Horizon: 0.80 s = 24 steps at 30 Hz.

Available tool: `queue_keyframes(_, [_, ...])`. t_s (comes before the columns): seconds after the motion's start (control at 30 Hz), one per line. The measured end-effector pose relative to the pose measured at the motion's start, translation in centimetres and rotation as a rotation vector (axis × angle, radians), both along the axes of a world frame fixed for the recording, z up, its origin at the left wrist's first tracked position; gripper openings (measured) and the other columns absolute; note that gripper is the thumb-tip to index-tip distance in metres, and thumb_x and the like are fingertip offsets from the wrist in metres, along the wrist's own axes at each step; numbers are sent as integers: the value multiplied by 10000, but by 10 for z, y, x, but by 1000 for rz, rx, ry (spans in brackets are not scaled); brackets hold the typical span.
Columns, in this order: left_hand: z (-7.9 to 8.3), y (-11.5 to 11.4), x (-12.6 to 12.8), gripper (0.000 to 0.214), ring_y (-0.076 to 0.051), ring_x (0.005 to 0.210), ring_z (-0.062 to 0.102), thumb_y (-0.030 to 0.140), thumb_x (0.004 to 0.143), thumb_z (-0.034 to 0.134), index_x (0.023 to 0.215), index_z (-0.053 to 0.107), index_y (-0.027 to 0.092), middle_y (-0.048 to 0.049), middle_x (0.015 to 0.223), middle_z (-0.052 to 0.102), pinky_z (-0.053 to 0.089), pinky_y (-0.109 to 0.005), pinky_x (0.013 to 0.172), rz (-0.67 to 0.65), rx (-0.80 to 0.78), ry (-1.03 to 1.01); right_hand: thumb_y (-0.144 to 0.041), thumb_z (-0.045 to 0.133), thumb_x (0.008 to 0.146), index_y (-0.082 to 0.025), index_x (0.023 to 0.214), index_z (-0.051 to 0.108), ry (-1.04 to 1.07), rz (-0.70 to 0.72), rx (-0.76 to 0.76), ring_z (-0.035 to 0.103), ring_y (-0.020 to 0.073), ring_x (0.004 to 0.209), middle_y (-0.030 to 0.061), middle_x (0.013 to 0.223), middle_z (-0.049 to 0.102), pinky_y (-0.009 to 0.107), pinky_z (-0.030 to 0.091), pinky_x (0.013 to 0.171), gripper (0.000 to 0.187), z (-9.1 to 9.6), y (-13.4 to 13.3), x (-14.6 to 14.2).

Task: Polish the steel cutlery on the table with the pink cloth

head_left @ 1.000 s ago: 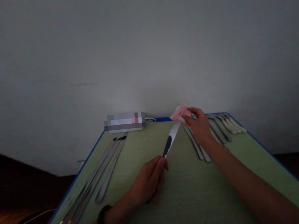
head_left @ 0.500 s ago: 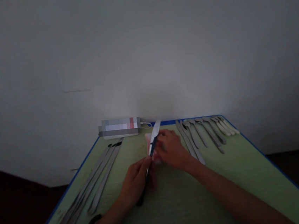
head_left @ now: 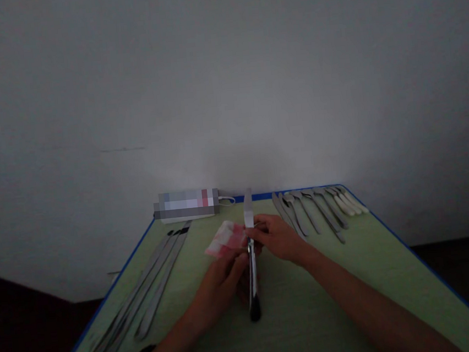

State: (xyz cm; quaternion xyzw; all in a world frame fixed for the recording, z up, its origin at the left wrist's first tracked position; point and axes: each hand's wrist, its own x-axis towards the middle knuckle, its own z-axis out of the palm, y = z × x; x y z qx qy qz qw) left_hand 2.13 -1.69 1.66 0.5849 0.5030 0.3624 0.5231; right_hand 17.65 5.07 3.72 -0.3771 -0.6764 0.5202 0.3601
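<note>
My left hand (head_left: 222, 279) pinches a table knife (head_left: 252, 268) near its middle, above the green table (head_left: 352, 275). The knife points away from me, its dark handle end toward me and its pale blade tip toward the wall. My right hand (head_left: 277, 237) is closed on the blade part and also touches a pink and white cloth (head_left: 226, 237) that sticks out to the left of the knife. A dark band sits on my left wrist.
Several long metal knives (head_left: 146, 295) lie in a row along the table's left side. Several spoons and forks (head_left: 316, 209) lie fanned out at the back right. A white box (head_left: 187, 204) stands at the back edge by the grey wall.
The knife has swung from slanting to pointing straight away and come nearer. My right hand drew the pink cloth back from the blade tip to the middle of the knife.
</note>
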Motion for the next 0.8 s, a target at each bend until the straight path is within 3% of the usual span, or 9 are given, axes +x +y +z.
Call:
queue_keyframes(0.1, [11, 3, 13, 261, -154, 494, 640, 427, 828, 524, 935, 590, 197, 11, 626, 659, 513, -230, 445, -82, -45, 18, -361, 563, 799, -153, 783, 549, 65, -47, -76, 578, 114, 491, 38, 687, 671, 244, 481, 500, 209, -2, 2, 12])
queue_keyframes(0.17, [21, 9, 25, 225, -145, 459, 630, 409, 802, 554, 868, 590, 198, 14, 615, 664, 499, -219, 421, -85, -75, 23, -374, 530, 821, -149, 799, 564, 70, -101, -43, 602, 124, 535, 50, 725, 680, 257, 497, 538, 229, -1, 1, 20])
queue_keyframes(0.27, [34, 27, 40, 211, -144, 471, 630, 391, 761, 598, 752, 597, 180, 23, 549, 639, 519, -229, 463, -131, -116, -8, -359, 427, 881, -151, 960, 598, -78, -223, 147, 638, 155, 713, 87, 901, 685, 311, 513, 679, 280, -1, -4, 36])
queue_keyframes(0.37, [40, 52, 49, 235, -151, 549, 652, 385, 721, 643, 742, 634, 151, 0, 634, 668, 538, -249, 536, -128, -89, 46, -293, 423, 888, -159, 1170, 541, -371, -324, 456, 575, 211, 1020, 129, 1155, 603, 398, 451, 887, 333, -8, -14, 60])
queue_keyframes(0.43, [37, 68, 52, 251, -160, 580, 660, 385, 709, 656, 728, 638, 136, -17, 669, 681, 541, -264, 560, -128, -93, 65, -237, 424, 884, -158, 1182, 546, -573, -327, 647, 486, 239, 1152, 133, 1229, 556, 442, 383, 970, 332, -18, -22, 77])
queue_keyframes(0.53, [26, 86, 58, 258, -156, 556, 647, 379, 691, 672, 661, 640, 125, -16, 602, 665, 535, -265, 559, -141, -116, 115, -230, 439, 881, -178, 1152, 576, -778, -302, 786, 452, 245, 1186, 111, 1233, 562, 469, 340, 1004, 308, -35, -32, 95])
queue_keyframes(0.8, [0, 117, 73, 310, -160, 507, 645, 422, 715, 630, 620, 649, 128, -45, 562, 679, 522, -258, 533, -211, -146, 322, -319, 392, 912, -177, 1215, 547, -836, -304, 768, 358, 250, 1286, 59, 1226, 594, 503, 117, 1116, 369, -46, -36, 97])
